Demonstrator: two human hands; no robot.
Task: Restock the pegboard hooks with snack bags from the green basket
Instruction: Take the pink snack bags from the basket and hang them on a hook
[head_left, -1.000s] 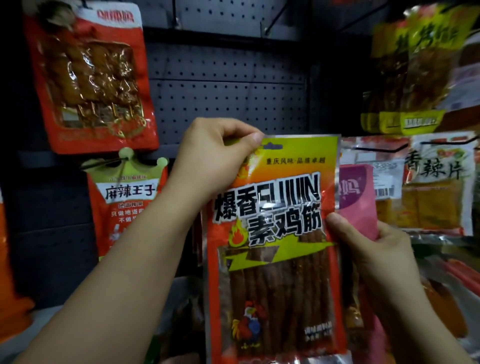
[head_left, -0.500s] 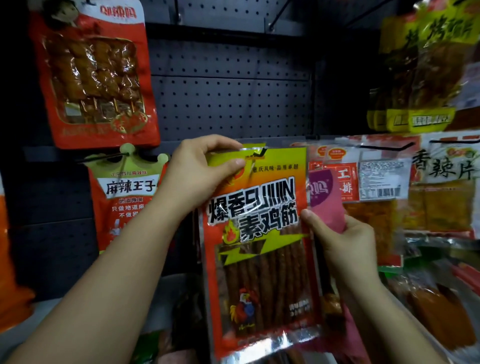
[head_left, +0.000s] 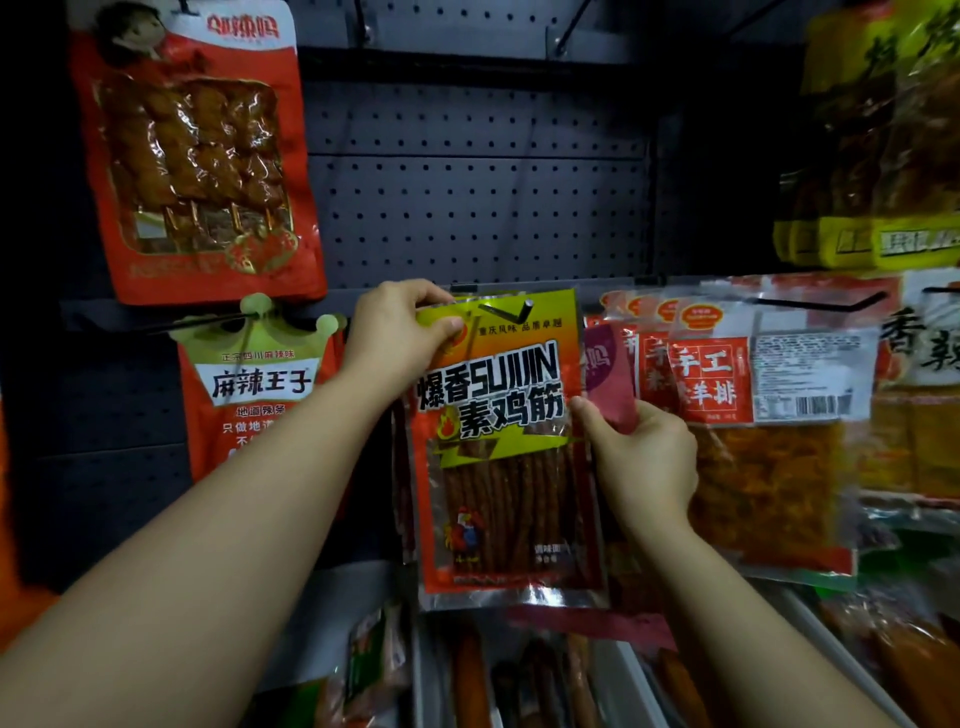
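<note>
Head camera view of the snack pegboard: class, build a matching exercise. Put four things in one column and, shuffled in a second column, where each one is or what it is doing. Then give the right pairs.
Column 1
1. left hand
2. right hand
3. crown-topped bag
4. skewer bag

Column 2
A. hangs at the upper left of the pegboard
B. pinches the top left corner of the rooster bag
C. holds the rooster bag's right edge
D. hangs on a hook below the skewer bag

Pairs: 1-B, 2-C, 3-D, 4-A
</note>
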